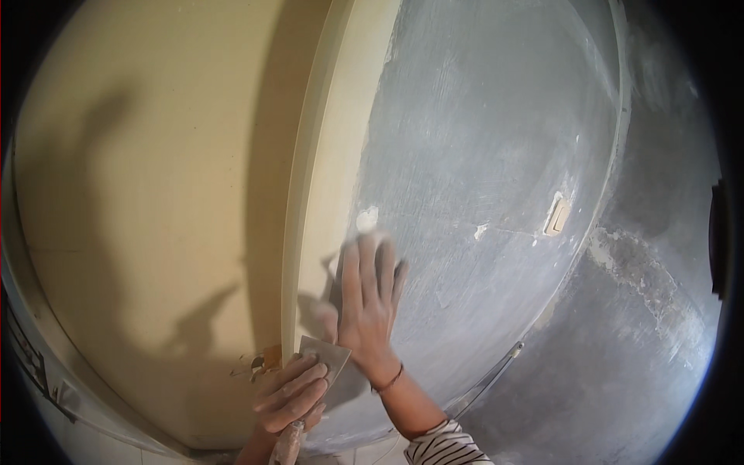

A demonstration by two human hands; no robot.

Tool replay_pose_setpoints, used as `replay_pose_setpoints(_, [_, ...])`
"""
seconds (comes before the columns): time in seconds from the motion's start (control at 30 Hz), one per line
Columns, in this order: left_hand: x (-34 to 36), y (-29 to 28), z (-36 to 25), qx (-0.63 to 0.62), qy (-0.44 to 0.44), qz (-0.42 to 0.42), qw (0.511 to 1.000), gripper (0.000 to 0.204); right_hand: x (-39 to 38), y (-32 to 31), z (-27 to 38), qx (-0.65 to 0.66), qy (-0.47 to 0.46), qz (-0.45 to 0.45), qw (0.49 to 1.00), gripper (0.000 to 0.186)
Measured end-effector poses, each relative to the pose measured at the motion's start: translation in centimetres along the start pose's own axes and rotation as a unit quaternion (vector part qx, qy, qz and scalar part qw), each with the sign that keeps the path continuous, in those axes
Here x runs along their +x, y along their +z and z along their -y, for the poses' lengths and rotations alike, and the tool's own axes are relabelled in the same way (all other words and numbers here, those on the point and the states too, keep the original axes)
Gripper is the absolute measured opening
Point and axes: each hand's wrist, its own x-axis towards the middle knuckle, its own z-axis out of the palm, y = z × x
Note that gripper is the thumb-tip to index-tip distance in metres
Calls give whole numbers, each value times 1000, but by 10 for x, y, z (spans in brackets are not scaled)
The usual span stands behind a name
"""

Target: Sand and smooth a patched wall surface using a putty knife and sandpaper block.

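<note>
My left hand (291, 399) grips a putty knife by its flat metal blade (335, 356), with the handle (288, 443) pointing down. My right hand (370, 310), in a striped sleeve, lies with fingers stretched out on the grey plastered wall (473, 132), beside the cream door frame (325, 155). A small pale shape shows at the left of its blurred fingers; I cannot tell what it is. A white patch (366, 217) sits on the wall just above the fingertips.
A cream door (139, 194) with shadows on it fills the left, with a lock fitting (256, 368) near my left hand. A switch plate (556, 217) is on the grey wall. A rough grey surface (651, 310) adjoins at the right; white tiles (364, 456) show at the bottom.
</note>
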Motion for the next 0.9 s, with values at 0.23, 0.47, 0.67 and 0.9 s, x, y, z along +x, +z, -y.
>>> replay_pose_setpoints(0.23, [0, -5, 4, 3, 9, -39, 999, 23, -34, 10, 9, -51, 16, 9, 999, 67])
replay_pose_setpoints(0.47, [4, -4, 2, 0, 16, -52, 999, 21, -24, 12, 8, -31, 25, 13, 999, 67])
replay_pose_setpoints(0.67, [3, -6, 9, -11, 22, -47, 999, 22, 0, 9, -3, -30, -7, 4, 1000, 67])
replay_pose_setpoints(0.9, [27, 6, 23, -22, 53, -40, 998, 22, -74, 25, 21, -34, 43, 27, 998, 63])
